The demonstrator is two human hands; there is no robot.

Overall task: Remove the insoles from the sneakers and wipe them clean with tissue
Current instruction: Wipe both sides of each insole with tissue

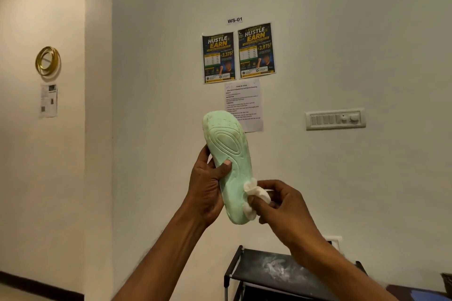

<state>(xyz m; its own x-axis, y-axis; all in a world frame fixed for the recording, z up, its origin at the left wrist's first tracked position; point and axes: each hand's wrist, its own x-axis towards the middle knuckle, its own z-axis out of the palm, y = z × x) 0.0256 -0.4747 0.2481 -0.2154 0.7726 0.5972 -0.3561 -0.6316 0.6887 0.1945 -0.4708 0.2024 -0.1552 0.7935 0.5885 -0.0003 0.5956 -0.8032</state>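
A pale green insole (228, 151) is held upright in front of the wall, its moulded underside facing me. My left hand (206, 188) grips it at mid-length, thumb across the front and fingers behind. My right hand (281, 205) pinches a crumpled white tissue (254, 194) and presses it against the insole's lower right edge, near the heel end. No sneaker is in view.
A black shoe rack (247, 266) with a dusty top stands below against the wall. Posters (238, 54), a task sheet (244, 102) and a switch panel (335, 118) hang on the wall. A gold ring ornament (47, 60) is on the left wall.
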